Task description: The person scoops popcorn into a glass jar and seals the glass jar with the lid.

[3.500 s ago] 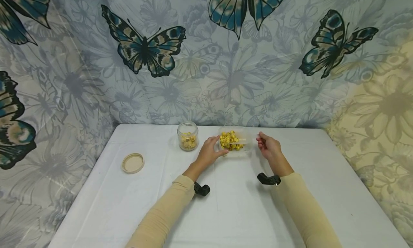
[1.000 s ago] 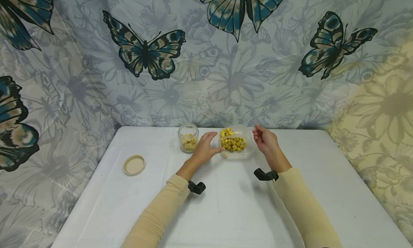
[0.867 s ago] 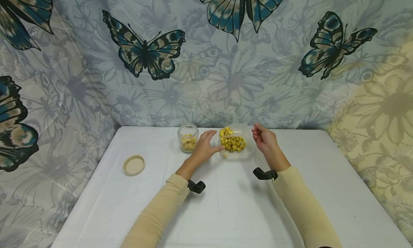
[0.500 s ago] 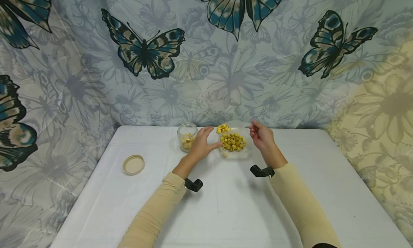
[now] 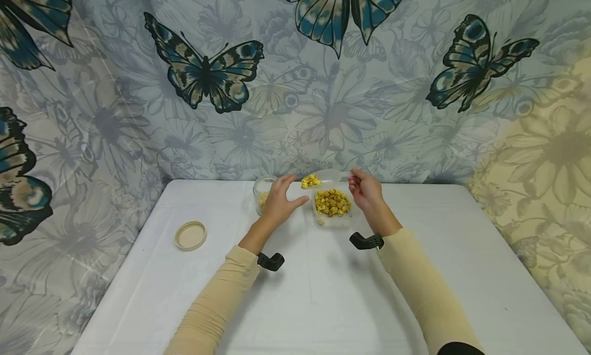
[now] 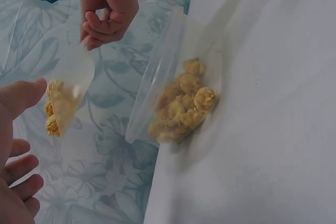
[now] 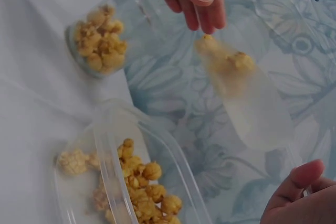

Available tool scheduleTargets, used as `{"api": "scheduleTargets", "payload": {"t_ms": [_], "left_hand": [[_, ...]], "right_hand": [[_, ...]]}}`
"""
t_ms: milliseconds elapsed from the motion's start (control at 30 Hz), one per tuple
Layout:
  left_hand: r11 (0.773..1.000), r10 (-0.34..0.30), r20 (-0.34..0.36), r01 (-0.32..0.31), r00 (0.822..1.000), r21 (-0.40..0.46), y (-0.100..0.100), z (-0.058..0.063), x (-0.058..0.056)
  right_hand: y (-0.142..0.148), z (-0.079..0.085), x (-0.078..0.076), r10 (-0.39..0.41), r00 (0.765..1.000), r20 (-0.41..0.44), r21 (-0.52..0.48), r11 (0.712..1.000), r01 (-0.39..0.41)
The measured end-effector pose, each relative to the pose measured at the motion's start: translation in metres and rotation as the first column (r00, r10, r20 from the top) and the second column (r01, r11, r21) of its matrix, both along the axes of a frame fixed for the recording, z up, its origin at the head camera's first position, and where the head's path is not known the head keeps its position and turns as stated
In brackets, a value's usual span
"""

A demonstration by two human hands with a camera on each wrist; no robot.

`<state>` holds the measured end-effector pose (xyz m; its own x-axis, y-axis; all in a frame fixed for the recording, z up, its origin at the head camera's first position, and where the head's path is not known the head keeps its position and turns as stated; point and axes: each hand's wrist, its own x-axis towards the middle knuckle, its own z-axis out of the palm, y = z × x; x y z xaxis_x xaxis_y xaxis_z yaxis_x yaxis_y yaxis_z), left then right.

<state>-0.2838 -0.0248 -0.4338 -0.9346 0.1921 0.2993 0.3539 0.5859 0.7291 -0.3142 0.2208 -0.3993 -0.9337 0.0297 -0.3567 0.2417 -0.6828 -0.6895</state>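
The right grip [image 5: 368,193] pinches a translucent plastic scoop [image 7: 257,121] at the end away from its yellow popcorn [image 5: 311,181], probably to balance it above a boxy clear plastic tub [image 6: 156,74] on the white tabletop [image 5: 309,298]; the left grip [image 5: 278,203], released, spreads near a round glass jar [image 7: 139,19]

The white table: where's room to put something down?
Bare patches: between the round lid and jar, between the sleeves in front of the box, and right of the right sleeve. Crowded: the back middle, with jar, box, left hand, and right hand holding scoop.
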Motion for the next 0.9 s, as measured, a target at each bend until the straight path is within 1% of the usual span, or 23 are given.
{"api": "scheduleTargets", "payload": {"t_ms": [100, 200, 400, 567, 733, 900], "left_hand": [[0.999, 0.020, -0.014, -0.019, 1.000, 0.028, -0.003, 0.001, -0.001], [0.999, 0.039, -0.025, -0.038, 0.999, 0.034, -0.007, 0.002, -0.001], [0.995, 0.087, -0.018, -0.086, 0.996, 0.051, -0.015, 0.002, -0.001], [0.991, 0.111, -0.029, -0.109, 0.993, 0.079, -0.022, 0.002, -0.001], [0.987, 0.139, -0.044, -0.135, 0.989, 0.085, -0.030, 0.000, -0.002], [0.982, 0.163, -0.036, -0.159, 0.986, 0.104, -0.039, -0.006, -0.004]], "right_hand": [[-0.003, 0.002, -0.002, -0.002, 1.000, -0.009, 0.003, 1.000, 0.002], [-0.006, 0.004, -0.003, -0.006, 1.000, -0.011, -0.007, 1.000, 0.006], [-0.015, 0.005, -0.005, -0.004, 1.000, -0.018, -0.004, 1.000, 0.004], [-0.025, 0.004, -0.008, 0.002, 1.000, -0.031, 0.007, 1.000, -0.002], [-0.035, 0.004, -0.011, 0.015, 0.999, -0.035, 0.021, 1.000, -0.014], [-0.044, 0.001, -0.015, 0.025, 0.999, -0.019, 0.040, 0.999, -0.025]]}}
